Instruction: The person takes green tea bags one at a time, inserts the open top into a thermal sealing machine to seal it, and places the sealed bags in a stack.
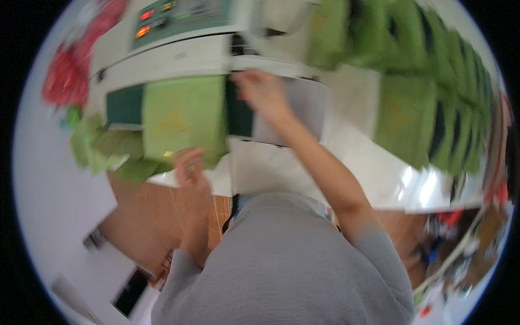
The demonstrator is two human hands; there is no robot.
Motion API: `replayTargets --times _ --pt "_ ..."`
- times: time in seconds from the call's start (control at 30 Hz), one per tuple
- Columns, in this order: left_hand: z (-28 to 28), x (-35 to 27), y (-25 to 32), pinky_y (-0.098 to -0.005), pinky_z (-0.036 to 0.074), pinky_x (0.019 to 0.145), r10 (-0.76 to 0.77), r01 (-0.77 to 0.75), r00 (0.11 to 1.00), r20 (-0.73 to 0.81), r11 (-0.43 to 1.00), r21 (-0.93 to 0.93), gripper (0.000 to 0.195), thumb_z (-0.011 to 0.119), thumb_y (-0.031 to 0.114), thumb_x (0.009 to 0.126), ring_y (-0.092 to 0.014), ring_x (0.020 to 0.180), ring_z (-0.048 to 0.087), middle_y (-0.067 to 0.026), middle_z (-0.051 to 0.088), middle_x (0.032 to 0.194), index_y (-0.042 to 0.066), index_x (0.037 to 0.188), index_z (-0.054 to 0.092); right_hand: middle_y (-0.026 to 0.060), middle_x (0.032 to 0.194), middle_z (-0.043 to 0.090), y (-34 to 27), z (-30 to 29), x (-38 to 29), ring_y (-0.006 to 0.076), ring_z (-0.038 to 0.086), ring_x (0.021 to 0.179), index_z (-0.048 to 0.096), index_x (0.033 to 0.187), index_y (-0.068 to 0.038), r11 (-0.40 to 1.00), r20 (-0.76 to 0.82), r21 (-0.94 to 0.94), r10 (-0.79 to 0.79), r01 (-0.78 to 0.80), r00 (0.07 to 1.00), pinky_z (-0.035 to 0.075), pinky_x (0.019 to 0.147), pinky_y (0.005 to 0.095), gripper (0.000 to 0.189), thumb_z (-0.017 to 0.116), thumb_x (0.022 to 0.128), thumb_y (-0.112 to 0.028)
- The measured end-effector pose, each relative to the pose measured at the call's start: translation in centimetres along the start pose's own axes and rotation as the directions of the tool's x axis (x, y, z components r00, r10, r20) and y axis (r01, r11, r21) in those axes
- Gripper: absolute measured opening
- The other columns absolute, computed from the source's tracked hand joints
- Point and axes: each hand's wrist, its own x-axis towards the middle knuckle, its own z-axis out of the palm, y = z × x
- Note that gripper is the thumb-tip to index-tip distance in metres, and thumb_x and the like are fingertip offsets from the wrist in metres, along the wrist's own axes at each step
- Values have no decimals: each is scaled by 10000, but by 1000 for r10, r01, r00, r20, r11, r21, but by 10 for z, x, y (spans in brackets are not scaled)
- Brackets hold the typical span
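A light green rectangular bag or packet [183, 118] with a faint yellowish print lies flat across the dark green belt [241, 118] of a white machine. My left hand [189, 167] is at its near edge, fingers partly curled and apart, with nothing seen in them. Whether it touches the packet I cannot tell. Over the belt, just right of the packet and close to the machine's front, is my right hand [262, 93]. Its fingers are bent and blurred by motion. No object shows in them, but their grip is unclear. A grey plate [300, 107] continues the belt on the right.
A control panel [178, 20] with lit red displays tops the machine. Several green bags [406, 118] stand in rows on the white table [357, 162] at right. More green pieces [126, 152] lie loosely piled past the belt's left end. Red plastic-looking bundles [67, 79] are at far left.
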Motion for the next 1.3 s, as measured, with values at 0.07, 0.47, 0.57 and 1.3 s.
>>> replayTargets --times 0.07,0.47,0.57,1.3 --pt "-4 5 4 -279 402 800 121 -121 992 29 993 8 103 481 71 912 -169 851 518 -77 555 902 26 911 574 -41 617 494 -6 -38 -16 70 429 562 664 968 -68 992 120 124 14 -29 993 351 509 241 279 505 917 -291" --pt "-107 40 -90 -365 370 865 57 107 813 -579 963 246 251 572 152 843 -255 1001 483 -138 544 1058 23 1057 547 -52 538 388 38 -122 -170 13 309 421 610 917 -47 960 -272 166 265 -226 925 202 358 176 200 495 928 -209" --pt "-148 73 -147 -501 247 1004 -73 508 695 -715 753 418 512 660 346 750 -367 1197 349 -183 467 1196 27 1116 500 -56 531 387 43 -102 -186 12 308 431 615 903 -47 957 -178 179 261 -230 949 202 365 173 199 501 926 -209" --pt "-279 -4 -272 -441 491 704 -492 619 756 -432 753 226 329 525 247 773 -364 816 634 -247 639 849 -27 916 637 -37 573 455 31 -34 -216 26 372 489 620 906 -21 997 -30 -58 55 -56 998 256 415 173 207 520 917 -201"
